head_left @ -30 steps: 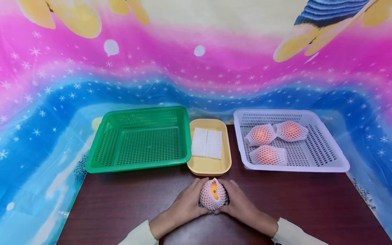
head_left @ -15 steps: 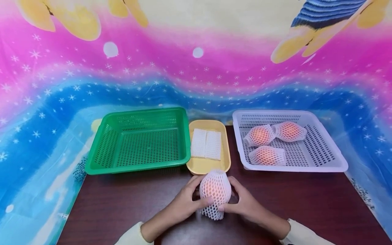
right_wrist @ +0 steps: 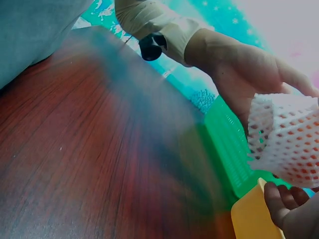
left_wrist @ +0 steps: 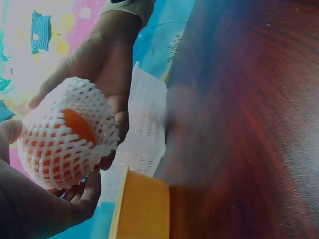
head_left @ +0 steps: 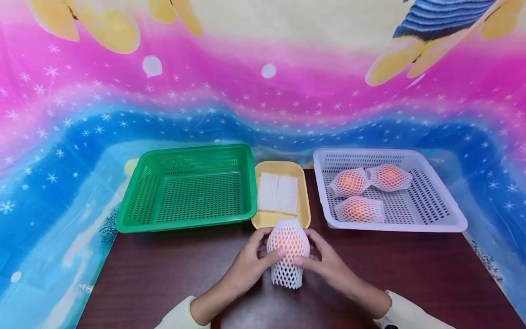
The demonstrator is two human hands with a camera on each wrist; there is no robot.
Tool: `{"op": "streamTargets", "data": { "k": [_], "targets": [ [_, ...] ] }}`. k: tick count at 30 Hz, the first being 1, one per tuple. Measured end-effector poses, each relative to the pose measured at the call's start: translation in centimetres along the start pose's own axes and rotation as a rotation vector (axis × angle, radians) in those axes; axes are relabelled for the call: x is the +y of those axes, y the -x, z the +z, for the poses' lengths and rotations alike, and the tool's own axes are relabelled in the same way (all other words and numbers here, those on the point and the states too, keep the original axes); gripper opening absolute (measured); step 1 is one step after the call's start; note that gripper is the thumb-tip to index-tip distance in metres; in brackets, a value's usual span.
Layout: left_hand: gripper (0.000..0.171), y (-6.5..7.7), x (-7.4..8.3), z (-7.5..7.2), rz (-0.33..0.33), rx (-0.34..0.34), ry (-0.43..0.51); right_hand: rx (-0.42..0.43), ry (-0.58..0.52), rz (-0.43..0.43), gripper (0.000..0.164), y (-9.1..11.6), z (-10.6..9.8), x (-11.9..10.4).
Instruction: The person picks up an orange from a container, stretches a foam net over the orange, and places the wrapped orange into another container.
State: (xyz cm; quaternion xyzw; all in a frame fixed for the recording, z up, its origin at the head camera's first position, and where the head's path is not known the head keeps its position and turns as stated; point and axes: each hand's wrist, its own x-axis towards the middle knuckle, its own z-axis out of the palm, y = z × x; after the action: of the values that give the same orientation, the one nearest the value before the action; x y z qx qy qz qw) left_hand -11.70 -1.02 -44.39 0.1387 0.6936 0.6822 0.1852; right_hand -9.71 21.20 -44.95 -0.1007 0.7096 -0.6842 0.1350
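Both hands hold an orange point(head_left: 288, 246) in a white foam net sleeve over the table in front of the yellow tray. My left hand point(head_left: 250, 260) grips its left side, thumb across the front. From the right, my right hand point(head_left: 328, 265) does the same, its thumb near the left one. The net point(head_left: 286, 276) extends below the fruit as a loose open end and narrows above it. In the left wrist view, bare orange peel point(left_wrist: 77, 124) shows through an opening in the net. The far fingers are partly hidden behind the fruit in the head view.
A green basket point(head_left: 185, 225) stands at the back left. Beside it, a yellow tray point(head_left: 304, 201) bears two flat white foam nets point(head_left: 286, 194). The white basket point(head_left: 431, 224) at the right contains three netted fruits point(head_left: 359, 209). A patterned cloth point(head_left: 263, 100) hangs behind.
Between the hands, the orange has been turned from its bare opening facing up to its netted side facing the camera. It has also risen slightly toward the tray in the head view.
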Motion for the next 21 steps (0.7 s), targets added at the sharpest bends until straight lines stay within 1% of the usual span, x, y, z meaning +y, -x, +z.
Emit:
{"op": "streamTargets", "data": {
  "k": [3,6,9,13,21],
  "targets": [
    [0.055,-0.1,0.3,0.0,0.009,-0.003,0.046,-0.006,-0.028,0.012,0.063,0.0,0.1,-0.3],
    [0.057,-0.2,0.5,-0.1,0.027,0.009,0.066,0.012,-0.032,0.018,0.063,-0.2,0.2,-0.7],
    [0.057,-0.3,0.6,-0.1,0.036,0.025,0.064,0.042,-0.018,0.029,0.062,-0.4,0.3,-1.0],
    [0.056,-0.4,0.6,-0.2,0.028,0.043,0.058,0.07,0.011,0.041,0.063,-0.7,0.4,-1.3],
    [0.057,-0.6,0.5,-0.4,0.029,0.084,0.057,0.104,0.039,0.078,0.072,-1.2,0.6,-1.7]
  ]
}}
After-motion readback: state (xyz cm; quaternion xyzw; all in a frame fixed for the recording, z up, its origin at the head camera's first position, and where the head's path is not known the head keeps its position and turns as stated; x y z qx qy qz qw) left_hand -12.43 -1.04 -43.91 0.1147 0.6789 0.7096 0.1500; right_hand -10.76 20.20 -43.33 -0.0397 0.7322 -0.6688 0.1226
